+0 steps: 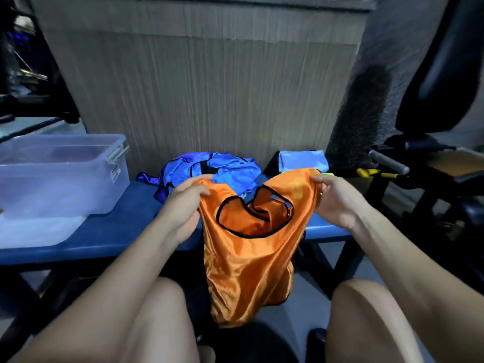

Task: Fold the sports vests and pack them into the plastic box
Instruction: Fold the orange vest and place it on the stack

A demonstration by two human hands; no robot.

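Observation:
An orange sports vest with black trim hangs in front of the blue bench, its lower part dangling between my knees. My left hand grips its left shoulder and my right hand pinches its right shoulder, holding it spread. A heap of blue vests lies on the bench behind it. A folded light blue vest sits at the back right. The clear plastic box stands open on the bench at the left.
The box's lid lies under or in front of the box at the left edge. A large cardboard panel stands behind the bench. Dark exercise equipment and a chair fill the right side.

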